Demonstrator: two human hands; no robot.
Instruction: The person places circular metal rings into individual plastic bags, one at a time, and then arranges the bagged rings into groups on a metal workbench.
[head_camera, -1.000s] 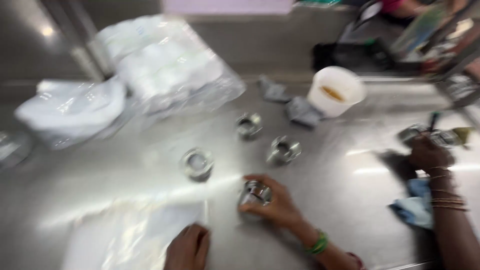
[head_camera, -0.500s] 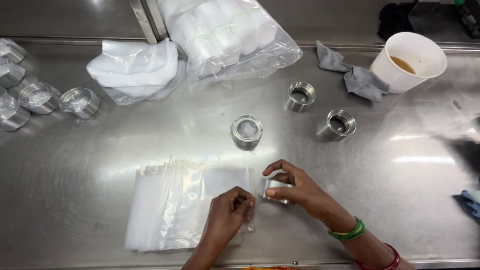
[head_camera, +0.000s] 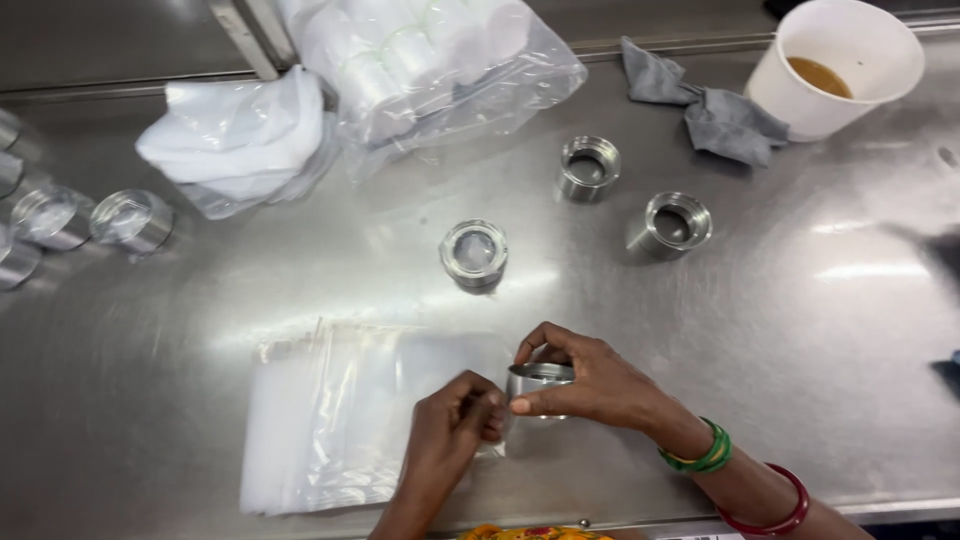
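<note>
While the right hand (head_camera: 590, 385) pinches a small metal ring (head_camera: 538, 380) by its rim above the table (head_camera: 820, 380), hard, smooth and likely slippery, the left hand (head_camera: 455, 425) grips a thin, limp plastic bag (head_camera: 350, 420).

The metal ring (head_camera: 540, 382) is now being pinched between thumb and fingertips of the right hand (head_camera: 590, 385), where a second ago it was being covered from above on the table (head_camera: 820, 330). The left hand (head_camera: 455, 430), flat on the table before, is now being curled against the ring's left side, over the stack of clear bags (head_camera: 350, 420). The other person's hand at the right edge is no longer being seen.
</note>
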